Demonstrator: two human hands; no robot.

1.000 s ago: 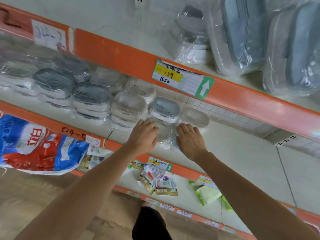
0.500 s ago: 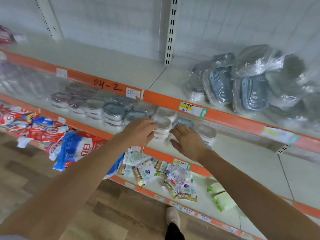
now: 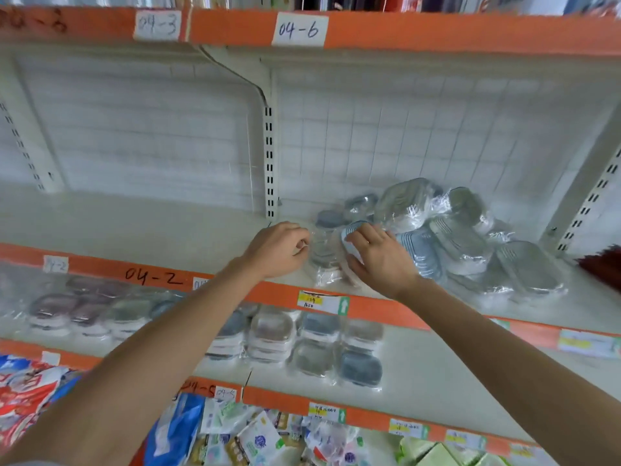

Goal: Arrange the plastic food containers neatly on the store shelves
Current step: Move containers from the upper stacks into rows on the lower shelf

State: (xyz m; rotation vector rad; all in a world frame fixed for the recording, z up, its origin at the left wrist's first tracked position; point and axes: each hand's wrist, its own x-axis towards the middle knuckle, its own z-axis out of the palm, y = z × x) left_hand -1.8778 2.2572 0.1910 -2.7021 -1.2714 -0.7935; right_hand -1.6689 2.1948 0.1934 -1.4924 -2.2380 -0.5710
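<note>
The wrapped stack of containers [image 3: 324, 253] stands on the upper shelf [image 3: 134, 230], at about 12 o'clock from the hands and hard against the 9 o'clock edge of a loose heap of bagged containers [image 3: 470, 237]. The left hand [image 3: 277, 250] has its fingers curled in at the wrap on the stack's 9 o'clock side – looks like a pinch on the plastic, though it's blurry. The right hand [image 3: 379, 257] has its fingers spread over a blue-lidded pack [image 3: 353, 230] at 3 o'clock, touching it, not clearly gripping.

What could go wrong, I'd say: that heap leans every which way, so tugging one pack out by its slippery film could tip the neighbours over the orange shelf edge [image 3: 386, 311].

Compared with half a second back, both hands have left the tidy rows of containers [image 3: 302, 344] one shelf down, at 6 o'clock, and come up to the heap – and the view has swung upward with them.
</note>
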